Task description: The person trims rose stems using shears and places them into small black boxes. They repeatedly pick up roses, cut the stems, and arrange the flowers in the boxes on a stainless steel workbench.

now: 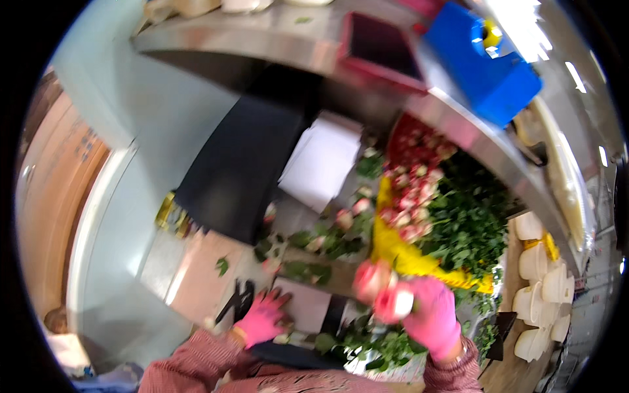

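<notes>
My left hand [264, 316], in a pink glove, rests with spread fingers at the left edge of a pale flat sheet [306, 300], beside a black tool [232, 301]. In my right hand [429, 314], also gloved pink, are pink-and-white roses [392, 301], held upward at the right. Loose rose stems with leaves [321, 242] lie ahead of my hands, and more greenery [386, 347] lies below the roses. A yellow wrap [393, 242] holds many red-and-white roses [416, 196] with dense leaves.
A steel shelf [275, 36] crosses above, bearing a red tray [347, 52] and blue box [478, 78]. Behind are a black panel [232, 164] and white sheets [320, 160]. White buckets [534, 301] stand at the right; a pale wall [111, 223] is at the left.
</notes>
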Demonstrator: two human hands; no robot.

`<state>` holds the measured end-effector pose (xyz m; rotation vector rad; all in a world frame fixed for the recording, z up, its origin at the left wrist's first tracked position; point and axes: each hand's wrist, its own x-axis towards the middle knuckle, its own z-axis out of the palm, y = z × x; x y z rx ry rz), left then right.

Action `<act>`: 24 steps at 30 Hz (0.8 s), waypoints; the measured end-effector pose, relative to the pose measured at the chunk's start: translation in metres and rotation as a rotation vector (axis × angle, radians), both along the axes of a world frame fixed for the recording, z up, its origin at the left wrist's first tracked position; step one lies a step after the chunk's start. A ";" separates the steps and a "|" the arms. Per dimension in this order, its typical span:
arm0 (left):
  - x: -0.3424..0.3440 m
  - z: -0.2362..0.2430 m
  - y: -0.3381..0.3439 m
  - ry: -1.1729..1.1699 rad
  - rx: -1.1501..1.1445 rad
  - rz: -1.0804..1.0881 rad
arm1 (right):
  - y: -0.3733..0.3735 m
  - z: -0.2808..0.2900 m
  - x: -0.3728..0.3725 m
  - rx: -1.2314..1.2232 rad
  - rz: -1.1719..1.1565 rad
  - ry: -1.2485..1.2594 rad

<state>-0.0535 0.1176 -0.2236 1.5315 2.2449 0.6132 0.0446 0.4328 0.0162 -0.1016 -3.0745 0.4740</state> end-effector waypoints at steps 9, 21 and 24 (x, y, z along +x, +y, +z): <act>0.007 0.007 0.009 -0.138 0.054 0.190 | -0.098 -0.215 0.021 -0.229 0.136 -0.256; 0.002 -0.001 -0.001 -0.070 0.026 0.052 | -0.096 -0.192 0.002 -0.320 -0.147 -0.227; -0.001 0.019 0.004 -0.040 0.040 0.129 | -0.102 -0.242 0.001 -0.151 -0.073 -0.035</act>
